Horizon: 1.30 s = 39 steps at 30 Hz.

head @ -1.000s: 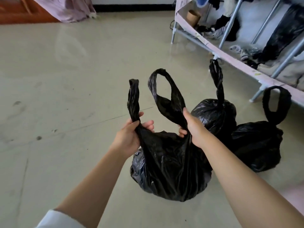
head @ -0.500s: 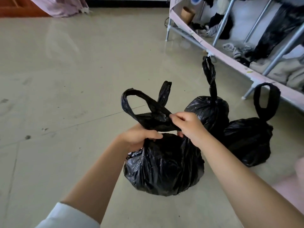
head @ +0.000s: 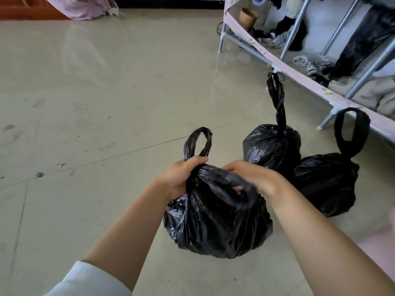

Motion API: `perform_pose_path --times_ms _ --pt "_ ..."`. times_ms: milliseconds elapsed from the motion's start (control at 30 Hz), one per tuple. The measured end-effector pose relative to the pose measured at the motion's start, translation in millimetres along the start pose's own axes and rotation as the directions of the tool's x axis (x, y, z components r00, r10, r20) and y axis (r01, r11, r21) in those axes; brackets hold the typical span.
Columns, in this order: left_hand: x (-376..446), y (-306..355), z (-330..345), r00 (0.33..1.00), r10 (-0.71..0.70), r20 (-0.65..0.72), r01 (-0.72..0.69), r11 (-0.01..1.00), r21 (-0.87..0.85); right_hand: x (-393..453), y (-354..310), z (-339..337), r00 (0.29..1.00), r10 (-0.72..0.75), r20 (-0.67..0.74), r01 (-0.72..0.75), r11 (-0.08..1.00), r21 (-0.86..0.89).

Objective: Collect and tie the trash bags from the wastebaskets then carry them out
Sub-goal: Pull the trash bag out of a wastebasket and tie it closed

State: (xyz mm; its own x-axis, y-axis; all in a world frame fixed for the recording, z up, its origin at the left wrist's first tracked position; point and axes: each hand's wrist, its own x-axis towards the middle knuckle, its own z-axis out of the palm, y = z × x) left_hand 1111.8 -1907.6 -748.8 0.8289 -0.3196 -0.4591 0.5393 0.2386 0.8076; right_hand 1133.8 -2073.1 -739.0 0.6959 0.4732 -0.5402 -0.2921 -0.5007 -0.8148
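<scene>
A full black trash bag (head: 215, 227) rests on the tiled floor right in front of me. My left hand (head: 181, 174) grips one handle loop, which sticks up above my fist. My right hand (head: 254, 176) holds the other handle, folded low across the bag's mouth, with fingers partly hidden in the plastic. Behind it stand two more black bags: a tied bag (head: 271, 146) with a tall twisted handle, and a second tied bag (head: 327, 184) with an upright loop at the right.
A metal-framed rack (head: 299, 80) with a pale fabric edge runs along the right, holding clothes, socks and a cardboard roll. A pink cloth (head: 85, 7) hangs by a wooden piece at the top left. Beige floor tiles (head: 106, 92) spread to the left.
Both hands have drawn together and dropped lower onto the bag's mouth. The right handle loop went from upright to folded across the top; the left loop still stands up.
</scene>
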Motion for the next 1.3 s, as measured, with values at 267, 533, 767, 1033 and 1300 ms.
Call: perform_pose_path --times_ms 267,533,767,1033,1300 --pt "2.3 0.1 0.6 0.996 0.072 -0.059 -0.041 0.908 0.417 -5.4 2.1 -19.9 0.982 -0.073 -0.175 0.073 0.997 -0.009" --pt "4.1 12.8 1.9 0.980 0.152 -0.125 -0.109 0.948 0.299 -8.0 -7.6 -11.7 0.968 -0.174 -0.180 0.183 0.983 0.031" --pt "14.1 7.7 2.3 0.810 0.499 -0.308 -0.284 0.793 0.539 -4.4 -9.2 -15.4 0.970 -0.123 -0.212 0.107 0.991 -0.085" --pt "20.4 2.3 7.7 0.742 0.530 -0.410 -0.553 0.830 0.073 4.3 -1.4 -14.0 0.964 0.039 -0.264 0.042 0.955 0.294" --pt "18.5 -5.9 6.0 0.899 0.424 -0.112 -0.436 0.891 -0.126 12.4 4.3 -13.0 0.948 0.012 -0.318 0.199 0.758 0.621"
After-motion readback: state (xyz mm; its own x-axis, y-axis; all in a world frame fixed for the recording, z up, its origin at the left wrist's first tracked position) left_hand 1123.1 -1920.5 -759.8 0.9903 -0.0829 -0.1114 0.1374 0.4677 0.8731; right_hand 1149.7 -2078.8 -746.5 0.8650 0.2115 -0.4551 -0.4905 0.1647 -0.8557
